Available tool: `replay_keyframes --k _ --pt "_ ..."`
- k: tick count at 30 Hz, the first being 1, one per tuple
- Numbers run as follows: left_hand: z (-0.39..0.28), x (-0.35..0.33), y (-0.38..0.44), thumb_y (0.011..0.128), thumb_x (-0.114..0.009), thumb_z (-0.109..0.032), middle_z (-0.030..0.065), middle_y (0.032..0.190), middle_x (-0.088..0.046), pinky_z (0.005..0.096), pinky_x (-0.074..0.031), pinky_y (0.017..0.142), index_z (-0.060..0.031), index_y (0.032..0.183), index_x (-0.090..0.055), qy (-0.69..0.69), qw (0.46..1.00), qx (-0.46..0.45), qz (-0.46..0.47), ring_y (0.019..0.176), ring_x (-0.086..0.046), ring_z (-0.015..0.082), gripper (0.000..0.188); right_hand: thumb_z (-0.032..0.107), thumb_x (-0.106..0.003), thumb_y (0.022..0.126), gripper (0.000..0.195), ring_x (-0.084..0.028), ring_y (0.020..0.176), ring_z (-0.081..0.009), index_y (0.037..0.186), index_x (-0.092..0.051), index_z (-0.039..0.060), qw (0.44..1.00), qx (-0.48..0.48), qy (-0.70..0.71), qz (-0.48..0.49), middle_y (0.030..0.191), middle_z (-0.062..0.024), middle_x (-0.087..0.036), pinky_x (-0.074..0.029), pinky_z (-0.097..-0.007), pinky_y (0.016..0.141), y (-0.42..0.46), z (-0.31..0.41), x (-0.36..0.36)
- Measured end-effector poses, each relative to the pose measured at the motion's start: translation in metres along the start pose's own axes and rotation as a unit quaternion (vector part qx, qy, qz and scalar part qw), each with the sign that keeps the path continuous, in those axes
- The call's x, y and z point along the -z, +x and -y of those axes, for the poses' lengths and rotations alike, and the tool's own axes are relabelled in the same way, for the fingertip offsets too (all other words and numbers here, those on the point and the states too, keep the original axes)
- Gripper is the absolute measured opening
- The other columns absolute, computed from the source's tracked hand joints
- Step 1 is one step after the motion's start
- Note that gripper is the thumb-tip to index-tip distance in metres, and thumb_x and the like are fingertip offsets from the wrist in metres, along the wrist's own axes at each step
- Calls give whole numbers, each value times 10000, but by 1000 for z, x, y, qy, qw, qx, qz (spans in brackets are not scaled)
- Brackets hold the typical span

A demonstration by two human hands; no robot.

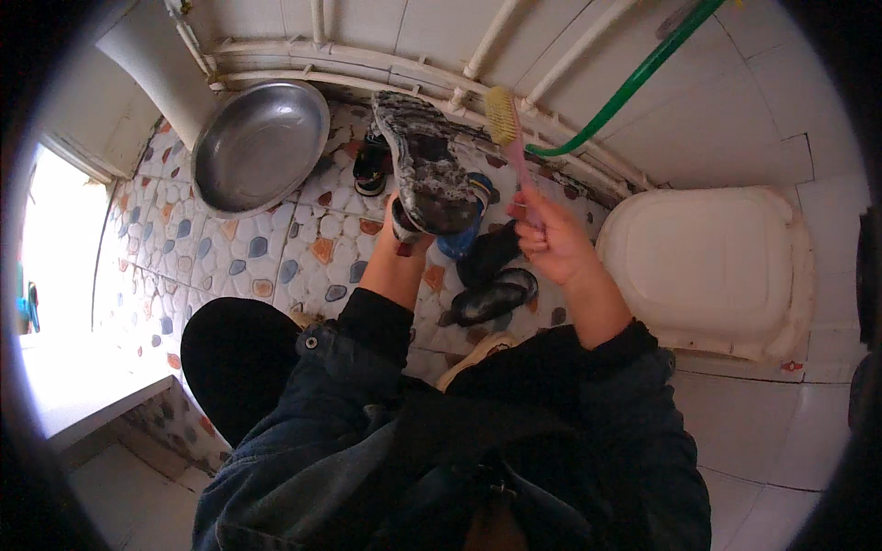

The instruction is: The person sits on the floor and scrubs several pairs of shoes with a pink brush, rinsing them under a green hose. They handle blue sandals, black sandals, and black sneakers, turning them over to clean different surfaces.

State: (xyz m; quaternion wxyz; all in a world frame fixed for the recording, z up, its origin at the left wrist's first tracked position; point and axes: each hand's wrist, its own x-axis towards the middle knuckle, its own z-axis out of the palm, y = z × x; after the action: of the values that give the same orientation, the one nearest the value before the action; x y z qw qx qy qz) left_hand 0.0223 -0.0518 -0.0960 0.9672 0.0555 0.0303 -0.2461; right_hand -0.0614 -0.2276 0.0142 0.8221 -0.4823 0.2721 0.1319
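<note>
My left hand (406, 227), mostly hidden behind a shoe (434, 162), grips it with the sole turned up toward me. Whitish foam covers much of the dark, ridged sole. In my right hand (555, 237) a scrubbing brush (511, 134) is held upright by its pink handle, its yellow bristles apart from the shoe and to its right. Below, on the pebble-patterned floor, lie a dark shoe (371, 165), a blue item (460, 237) partly covered by the held shoe, and black footwear (489, 299) beneath my right hand.
A metal basin (258, 151) stands at the back left beside a thick white pipe (165, 76). Thin pipes (386, 65) run along the tiled wall, where a green hose (627, 89) hangs. A cream plastic lid or stool top (703, 268) is at right.
</note>
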Motion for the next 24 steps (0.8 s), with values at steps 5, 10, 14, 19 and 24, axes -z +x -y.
replay_keyframes --k 5,10,14,19,24 --pt "12 -21 -20 967 -509 -274 99 1064 -652 381 -517 830 -51 1188 -568 15 997 11 -78 961 -633 249 320 228 -644 906 160 -366 510 -56 933 -575 86 990 -75 102 55 767 -10 -549 -268 -180 418 2 -18 -13" --pt "13 -22 -19 954 -547 -284 124 1176 -621 390 -526 868 -28 1259 -529 120 988 16 -97 1033 -623 254 399 137 -605 904 99 -385 515 -68 970 -558 78 979 -101 175 31 852 -36 -594 -290 -170 406 1 -19 -10" --pt "16 -14 -12 926 -602 -259 115 1121 -633 339 -534 792 -3 1225 -546 205 965 -7 -161 972 -636 217 398 154 -589 914 128 -384 516 -66 995 -565 58 965 -114 222 84 891 -54 -599 -304 -163 412 -2 -13 -13" --pt "26 -19 -6 885 -661 -277 88 1058 -616 318 -510 746 28 1170 -566 325 921 -61 -207 919 -604 184 429 210 -570 928 234 -398 531 -60 1059 -551 16 960 -89 239 112 966 -131 -584 -332 -156 424 3 -2 2" --pt "22 -36 -16 916 -603 -357 95 1070 -602 383 -457 862 -42 1277 -522 305 938 48 -155 1064 -560 194 486 215 -581 922 264 -407 532 -55 1077 -542 5 971 -59 230 4 951 -169 -566 -342 -153 423 15 -1 14"
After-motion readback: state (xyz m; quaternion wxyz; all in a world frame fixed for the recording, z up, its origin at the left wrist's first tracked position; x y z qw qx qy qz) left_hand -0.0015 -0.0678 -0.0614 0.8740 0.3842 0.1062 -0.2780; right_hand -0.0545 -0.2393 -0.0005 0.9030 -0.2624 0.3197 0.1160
